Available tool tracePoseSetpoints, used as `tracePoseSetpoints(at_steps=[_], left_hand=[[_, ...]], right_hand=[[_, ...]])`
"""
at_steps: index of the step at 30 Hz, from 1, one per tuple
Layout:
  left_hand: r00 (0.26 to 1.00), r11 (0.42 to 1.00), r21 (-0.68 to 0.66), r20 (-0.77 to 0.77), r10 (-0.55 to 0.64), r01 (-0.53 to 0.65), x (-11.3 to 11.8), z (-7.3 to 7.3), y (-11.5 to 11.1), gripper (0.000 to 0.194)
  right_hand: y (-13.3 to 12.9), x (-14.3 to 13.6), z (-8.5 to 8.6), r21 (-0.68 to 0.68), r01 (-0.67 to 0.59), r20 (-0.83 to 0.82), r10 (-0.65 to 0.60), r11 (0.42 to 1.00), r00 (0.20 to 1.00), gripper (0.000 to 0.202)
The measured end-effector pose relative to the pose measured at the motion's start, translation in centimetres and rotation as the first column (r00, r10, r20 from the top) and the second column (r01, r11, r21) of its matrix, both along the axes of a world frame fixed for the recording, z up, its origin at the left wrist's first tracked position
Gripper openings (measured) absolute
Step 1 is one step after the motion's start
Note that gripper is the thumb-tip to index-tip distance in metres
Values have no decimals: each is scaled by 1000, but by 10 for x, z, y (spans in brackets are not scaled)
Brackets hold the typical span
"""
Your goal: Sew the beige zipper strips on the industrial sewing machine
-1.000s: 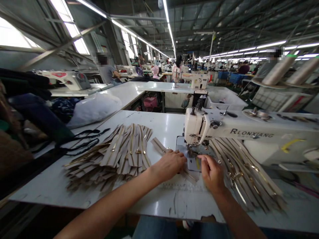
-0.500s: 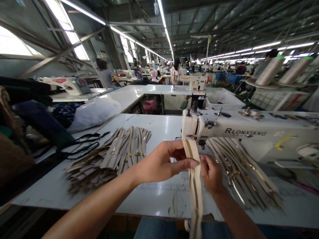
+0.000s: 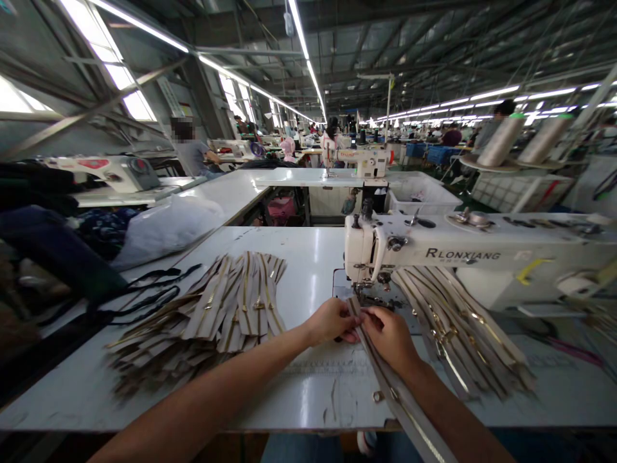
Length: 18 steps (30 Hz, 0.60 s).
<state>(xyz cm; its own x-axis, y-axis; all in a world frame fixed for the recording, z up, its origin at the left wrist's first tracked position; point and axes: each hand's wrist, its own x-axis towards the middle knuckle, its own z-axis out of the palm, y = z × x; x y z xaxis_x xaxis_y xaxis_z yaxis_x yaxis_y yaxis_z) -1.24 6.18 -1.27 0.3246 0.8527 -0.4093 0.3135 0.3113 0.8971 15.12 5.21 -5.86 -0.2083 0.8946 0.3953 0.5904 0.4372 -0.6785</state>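
Note:
A beige zipper (image 3: 385, 379) with gold teeth runs from just in front of the sewing machine's (image 3: 424, 247) needle area down over the table's front edge. My left hand (image 3: 334, 321) pinches it near its upper end from the left. From the right, my right hand (image 3: 389, 335) grips the same end, its fingertips close to the left ones. The zipper's tip points toward the presser foot (image 3: 357, 287); whether it touches the foot I cannot tell. Two metal pieces, probably pulls, show along the zipper's lower part.
A heap of similar zippers (image 3: 197, 321) lies on the left of the white table (image 3: 308, 257). Another bundle of zippers (image 3: 467, 341) lies beneath the machine arm. Black straps (image 3: 144, 292) and a clear plastic bag (image 3: 168, 225) lie farther left. Thread cones (image 3: 504, 140) stand at the back right.
Both hands have lowered the zipper from a raised position in front of the machine head to near the table. Its lower end has swung right, and the view has shifted slightly.

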Motion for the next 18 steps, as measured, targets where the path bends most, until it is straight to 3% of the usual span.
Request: tracePoseSetpoints(at_steps=[2, 4, 6, 8, 10, 12, 18], left_hand=[[973, 991, 62, -210, -101, 116, -2, 8, 3, 33], [863, 940, 250, -500, -78, 230, -5, 13, 6, 31], [781, 797, 492, -623, 42, 349, -7, 11, 8, 16], [810, 619, 658, -583, 59, 429, -8, 3, 9, 6], [847, 501, 730, -532, -9, 464, -10, -9, 9, 13], [858, 460, 756, -512, -30, 467, -12, -19, 7, 17], [833, 451, 775, -541, 113, 442, -13, -24, 3, 17]], right_hand=[[2, 0, -4, -8, 17, 19, -17, 1000, 1000, 21], [3, 0, -7, -8, 52, 48, -51, 999, 998, 18], [3, 0, -8, -2, 89, 88, -89, 996, 992, 16], [1, -2, -7, 7, 121, 120, -121, 993, 985, 15], [0, -3, -5, 20, 145, 149, -147, 989, 978, 14], [-2, -5, -3, 36, 162, 188, -166, 986, 968, 14], [-3, -8, -3, 10, 162, 257, -159, 987, 953, 17]])
